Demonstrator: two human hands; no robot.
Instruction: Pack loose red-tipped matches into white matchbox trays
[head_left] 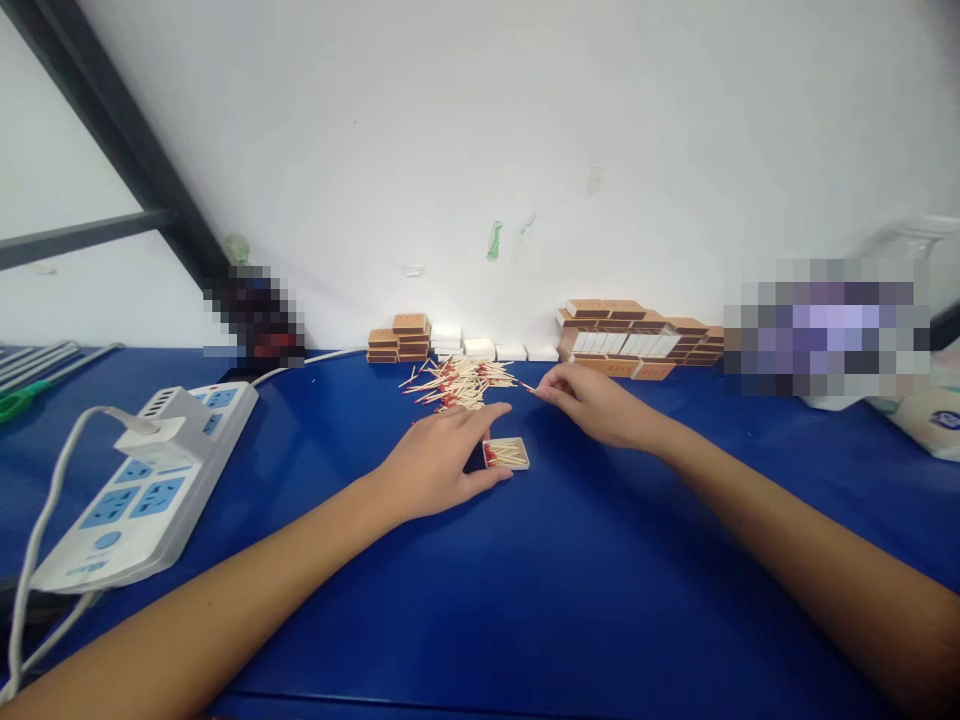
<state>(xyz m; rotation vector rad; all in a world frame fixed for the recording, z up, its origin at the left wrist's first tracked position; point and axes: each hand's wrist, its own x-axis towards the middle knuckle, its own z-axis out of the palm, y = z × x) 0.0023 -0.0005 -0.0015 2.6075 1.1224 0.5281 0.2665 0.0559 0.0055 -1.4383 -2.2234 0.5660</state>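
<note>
A small open matchbox tray (507, 453) with several red-tipped matches in it lies on the blue table (480, 600). My left hand (442, 460) rests beside it, thumb and forefinger bracing the tray's left side. Just behind lies a loose pile of matches (459, 383). My right hand (596, 403) reaches to the pile's right edge, fingertips pinched on a single match (528, 386).
Stacks of brown matchboxes (399, 339) and white inner trays (480, 347) line the wall, with a bigger stack (641, 342) at the right. A white power strip (142, 480) with a plugged-in adapter and cable lies at the left. A white packet (930, 415) sits far right.
</note>
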